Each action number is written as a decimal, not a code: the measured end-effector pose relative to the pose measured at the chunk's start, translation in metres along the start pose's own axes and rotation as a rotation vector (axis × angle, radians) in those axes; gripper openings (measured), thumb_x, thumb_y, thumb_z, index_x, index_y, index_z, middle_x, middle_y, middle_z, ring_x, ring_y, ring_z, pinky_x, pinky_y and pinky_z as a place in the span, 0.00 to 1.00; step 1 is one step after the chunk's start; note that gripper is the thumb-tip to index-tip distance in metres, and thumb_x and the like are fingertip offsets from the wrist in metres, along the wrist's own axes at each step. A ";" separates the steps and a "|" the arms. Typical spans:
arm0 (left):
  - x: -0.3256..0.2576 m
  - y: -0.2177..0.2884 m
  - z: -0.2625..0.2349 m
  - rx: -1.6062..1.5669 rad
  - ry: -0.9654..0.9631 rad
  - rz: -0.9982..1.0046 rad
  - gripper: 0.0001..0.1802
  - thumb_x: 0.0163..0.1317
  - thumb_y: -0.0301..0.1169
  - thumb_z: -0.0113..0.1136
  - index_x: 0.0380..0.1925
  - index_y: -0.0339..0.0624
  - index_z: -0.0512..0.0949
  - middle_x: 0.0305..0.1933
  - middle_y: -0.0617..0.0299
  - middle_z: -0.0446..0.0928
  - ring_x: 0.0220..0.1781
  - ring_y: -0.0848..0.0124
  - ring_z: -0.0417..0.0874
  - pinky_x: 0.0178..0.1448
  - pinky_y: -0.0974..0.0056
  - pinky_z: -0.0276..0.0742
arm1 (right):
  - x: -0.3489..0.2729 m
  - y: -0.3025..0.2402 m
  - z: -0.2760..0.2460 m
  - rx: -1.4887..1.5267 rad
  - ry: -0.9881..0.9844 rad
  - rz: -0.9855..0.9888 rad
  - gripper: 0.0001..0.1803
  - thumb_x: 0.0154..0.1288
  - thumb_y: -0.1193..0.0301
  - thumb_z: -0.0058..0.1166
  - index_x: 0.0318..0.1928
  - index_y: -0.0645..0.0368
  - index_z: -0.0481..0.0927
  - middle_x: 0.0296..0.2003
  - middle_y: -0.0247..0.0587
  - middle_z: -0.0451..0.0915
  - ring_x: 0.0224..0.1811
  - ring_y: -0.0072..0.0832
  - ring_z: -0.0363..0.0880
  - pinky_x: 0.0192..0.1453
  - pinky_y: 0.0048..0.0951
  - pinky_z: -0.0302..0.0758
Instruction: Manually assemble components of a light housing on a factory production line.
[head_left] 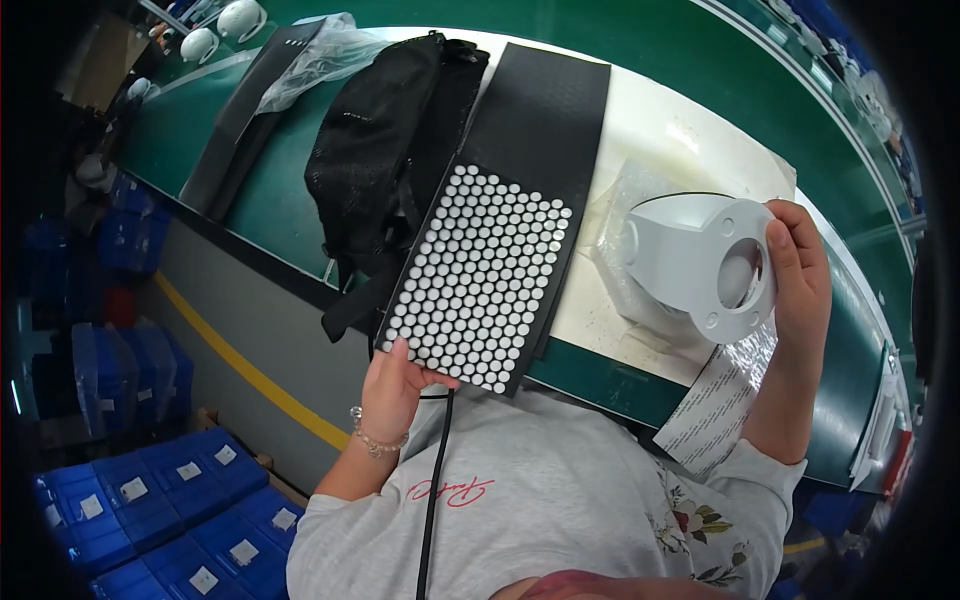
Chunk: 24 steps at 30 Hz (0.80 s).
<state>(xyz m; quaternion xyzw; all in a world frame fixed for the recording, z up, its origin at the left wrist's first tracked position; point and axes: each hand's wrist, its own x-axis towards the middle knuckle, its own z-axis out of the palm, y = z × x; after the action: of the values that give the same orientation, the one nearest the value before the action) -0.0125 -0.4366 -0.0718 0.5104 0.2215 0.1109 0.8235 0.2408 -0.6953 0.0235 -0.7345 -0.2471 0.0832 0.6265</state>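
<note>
White plastic, smooth and matt, forms the curved part point(690, 250) held above the right half of the worktop point(835, 385): a flat ring with a round opening and small circular recesses, joined to a broader rounded body. Its right rim is pinched by the right hand point(803, 280), with the thumb laid on the ring and the fingers curled mostly out of sight behind. Crinkled, translucent bubble wrap point(618, 240) is seen beneath and beside the part; whether the two touch cannot be told.

Small, round, glossy white discs in staggered rows cover the black sheet point(490, 270) at the worktop's near edge. Its near left corner is gripped by the left hand point(395, 385), the thumb pressed on top and the fingers tucked below. Towards the far edge, a plain, faintly textured black panel point(545, 105) is seen, apparently partly overlapped by the sheet.

Creased black fabric makes up the slumped bag point(375, 150) left of the sheet, its strap point(360, 305) hung over the near edge. Near the worktop's left end, a long dark panel point(235, 145) is partly wrapped in wrinkled clear film point(320, 65). At the near edge on the right, a shiny printed strip point(712, 410) is draped beside the right forearm.
</note>
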 end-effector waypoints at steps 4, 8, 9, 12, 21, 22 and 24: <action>0.000 -0.003 -0.001 -0.146 -0.014 0.007 0.32 0.66 0.50 0.25 0.54 0.32 0.60 0.50 0.50 0.71 0.42 0.63 0.78 0.36 0.62 0.79 | 0.000 0.002 0.000 -0.019 0.019 0.004 0.12 0.65 0.66 0.44 0.42 0.63 0.71 0.31 0.29 0.73 0.31 0.12 0.68 0.37 0.12 0.65; -0.001 -0.003 0.004 -0.273 -0.015 0.022 0.32 0.66 0.50 0.26 0.54 0.32 0.60 0.49 0.50 0.71 0.41 0.63 0.78 0.36 0.63 0.79 | 0.002 0.003 0.000 -0.014 0.006 0.001 0.14 0.65 0.65 0.44 0.43 0.63 0.71 0.31 0.30 0.74 0.31 0.13 0.68 0.36 0.13 0.65; -0.001 -0.004 0.002 -0.274 -0.009 0.024 0.32 0.66 0.50 0.26 0.54 0.32 0.60 0.49 0.50 0.71 0.41 0.63 0.78 0.36 0.63 0.79 | 0.002 0.004 0.000 -0.016 0.027 -0.002 0.14 0.65 0.65 0.44 0.43 0.63 0.71 0.31 0.30 0.74 0.31 0.13 0.68 0.36 0.13 0.65; -0.004 -0.005 0.000 -0.038 0.057 -0.002 0.21 0.65 0.35 0.39 0.53 0.32 0.60 0.45 0.53 0.72 0.36 0.67 0.78 0.33 0.65 0.78 | 0.002 0.005 -0.001 -0.004 0.015 0.007 0.14 0.65 0.65 0.44 0.44 0.63 0.71 0.31 0.30 0.74 0.30 0.13 0.68 0.35 0.13 0.65; -0.004 -0.005 -0.004 -0.070 0.068 -0.069 0.18 0.61 0.26 0.46 0.51 0.33 0.63 0.43 0.57 0.73 0.37 0.71 0.77 0.34 0.68 0.78 | -0.002 0.008 -0.001 -0.044 0.075 -0.011 0.13 0.66 0.66 0.43 0.45 0.63 0.71 0.29 0.27 0.72 0.27 0.11 0.63 0.31 0.12 0.60; -0.004 -0.004 -0.004 -0.080 0.074 -0.073 0.18 0.61 0.26 0.47 0.51 0.34 0.62 0.43 0.57 0.73 0.37 0.71 0.77 0.34 0.68 0.78 | -0.002 0.008 -0.001 -0.043 0.075 -0.011 0.13 0.66 0.66 0.43 0.45 0.63 0.71 0.29 0.27 0.72 0.27 0.11 0.63 0.31 0.12 0.60; -0.004 -0.003 0.000 -0.015 0.087 -0.053 0.17 0.60 0.26 0.48 0.49 0.33 0.64 0.43 0.58 0.73 0.37 0.72 0.77 0.33 0.69 0.77 | -0.001 0.008 -0.005 -0.017 0.010 -0.021 0.14 0.66 0.66 0.43 0.44 0.63 0.71 0.32 0.30 0.73 0.29 0.13 0.66 0.34 0.13 0.64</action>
<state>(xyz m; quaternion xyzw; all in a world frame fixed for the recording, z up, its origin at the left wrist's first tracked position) -0.0161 -0.4399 -0.0738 0.4928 0.2698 0.1127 0.8195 0.2439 -0.7004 0.0170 -0.7374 -0.2524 0.0707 0.6225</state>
